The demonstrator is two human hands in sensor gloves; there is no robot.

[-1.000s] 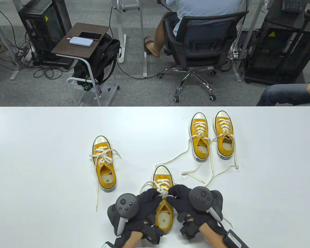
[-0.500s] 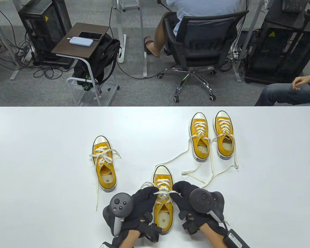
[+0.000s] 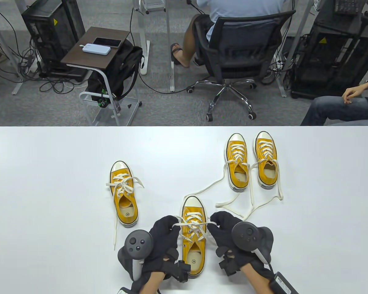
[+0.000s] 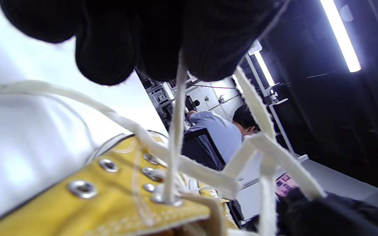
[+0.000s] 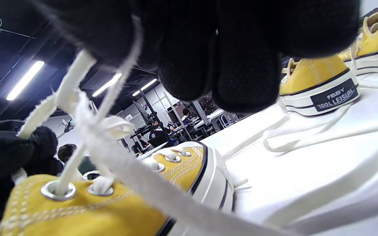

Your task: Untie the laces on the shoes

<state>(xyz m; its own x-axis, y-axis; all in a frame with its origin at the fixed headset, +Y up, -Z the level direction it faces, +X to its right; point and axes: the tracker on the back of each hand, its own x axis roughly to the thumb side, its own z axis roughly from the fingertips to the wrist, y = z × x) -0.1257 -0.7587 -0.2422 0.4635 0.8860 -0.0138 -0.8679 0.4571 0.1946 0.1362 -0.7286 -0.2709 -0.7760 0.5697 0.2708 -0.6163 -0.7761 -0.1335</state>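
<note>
A yellow sneaker (image 3: pixel 193 242) with white laces (image 3: pixel 192 225) stands at the near middle of the table, toe pointing away. My left hand (image 3: pixel 167 225) pinches the lace on the shoe's left side, and my right hand (image 3: pixel 217 223) pinches it on the right. The lace runs taut across the shoe between them. In the left wrist view the fingers (image 4: pixel 156 39) hold lace strands (image 4: pixel 176 131) above the eyelets. In the right wrist view the fingers (image 5: pixel 215 55) grip the lace (image 5: pixel 77 85) over the same sneaker (image 5: pixel 116 203).
Another yellow sneaker (image 3: pixel 124 196) with a tied bow stands to the left. A pair of yellow sneakers (image 3: pixel 251 160) with loose laces (image 3: pixel 233 202) trailing over the table stands at the back right. Beyond the table's far edge sit people, an office chair (image 3: pixel 236 55) and a side table (image 3: pixel 95 46).
Both hands have moved apart, the left to the left and the right to the right. The knot over the near sneaker has come out into a taut lace between them.
</note>
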